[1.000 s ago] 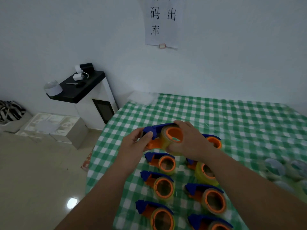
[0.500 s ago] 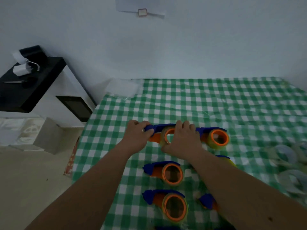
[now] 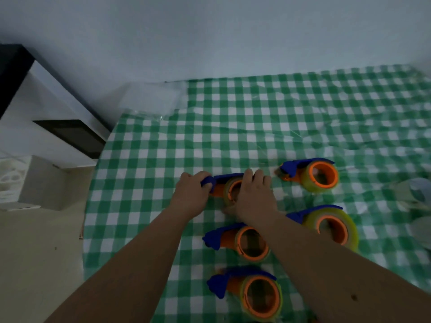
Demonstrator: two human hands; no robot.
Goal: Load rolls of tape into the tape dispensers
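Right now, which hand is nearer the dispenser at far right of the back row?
Right. The right hand sits just left of that dispenser; the left hand is farther left, gripping the held dispenser.

Both bare forearms reach forward from the near edge over the table. The left hand (image 3: 190,194) is knuckles up, its fingers curled round the blue end of a tape dispenser (image 3: 224,186). The right hand (image 3: 254,199) lies palm down over the dispenser's roll, fingers bent over its far side
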